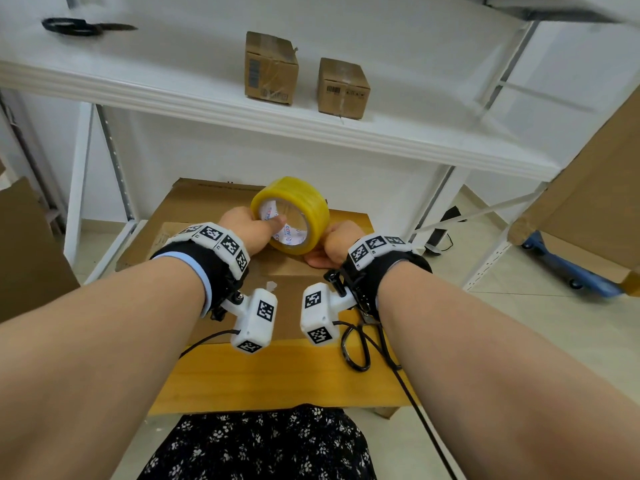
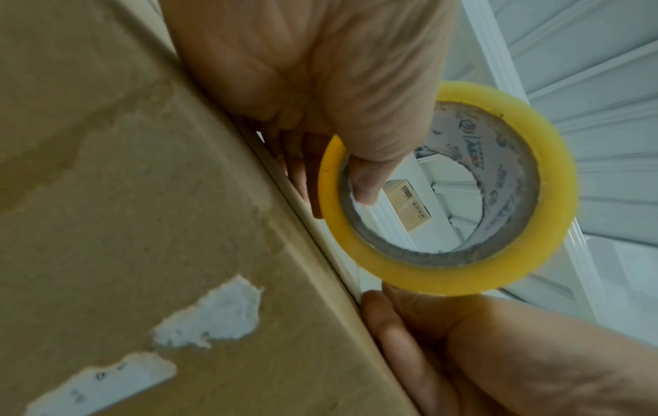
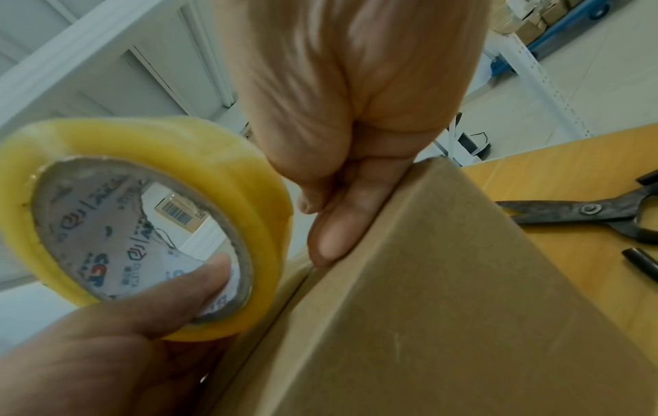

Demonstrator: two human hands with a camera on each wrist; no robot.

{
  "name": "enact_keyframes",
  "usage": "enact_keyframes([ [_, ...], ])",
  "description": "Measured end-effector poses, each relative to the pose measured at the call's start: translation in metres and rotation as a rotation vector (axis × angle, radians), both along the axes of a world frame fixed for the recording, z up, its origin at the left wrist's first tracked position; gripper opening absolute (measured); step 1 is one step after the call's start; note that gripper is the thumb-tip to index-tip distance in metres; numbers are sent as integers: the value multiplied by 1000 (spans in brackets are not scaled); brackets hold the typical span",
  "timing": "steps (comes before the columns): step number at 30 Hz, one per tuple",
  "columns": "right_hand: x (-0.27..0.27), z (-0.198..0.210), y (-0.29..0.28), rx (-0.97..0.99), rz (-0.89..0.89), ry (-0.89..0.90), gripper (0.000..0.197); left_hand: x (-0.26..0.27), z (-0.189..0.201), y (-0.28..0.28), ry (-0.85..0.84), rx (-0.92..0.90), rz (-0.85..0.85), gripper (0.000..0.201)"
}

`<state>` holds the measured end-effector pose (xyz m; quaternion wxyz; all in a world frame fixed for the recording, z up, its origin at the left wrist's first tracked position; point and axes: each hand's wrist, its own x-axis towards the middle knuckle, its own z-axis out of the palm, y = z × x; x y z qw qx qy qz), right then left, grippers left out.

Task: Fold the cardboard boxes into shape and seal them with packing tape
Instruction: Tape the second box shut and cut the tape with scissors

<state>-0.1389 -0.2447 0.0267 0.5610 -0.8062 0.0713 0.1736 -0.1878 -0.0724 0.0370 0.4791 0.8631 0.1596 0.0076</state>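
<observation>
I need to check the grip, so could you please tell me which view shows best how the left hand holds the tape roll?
The left wrist view: the thumb hooks inside the tape roll. The right wrist view shows only the thumb inside; the head view shows the left hand from behind.

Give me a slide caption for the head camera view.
Left hand grips yellow packing tape roll over brown cardboard box; right hand presses the box.

Glossy yellow plastic tape roll (image 1: 290, 214); matt brown cardboard box (image 3: 445, 295); dull dark metal scissors (image 3: 587, 214).
</observation>
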Motion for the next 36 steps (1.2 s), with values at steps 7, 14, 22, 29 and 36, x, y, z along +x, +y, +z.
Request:
enact_keyframes([
  [7,1,-9,11,44,-70,35,31,-5,-3,20,-9,8,137,36],
  [14,-1,5,20,91,-164,201,17,-24,1,53,25,87,193,35],
  [22,16,7,22,-153,-18,136,10,-30,1,58,33,116,176,37],
  [29,0,12,63,-301,111,51,20,-25,-3,62,28,127,135,33],
  [36,2,16,39,-176,106,128,31,-23,-5,63,25,144,139,36],
])
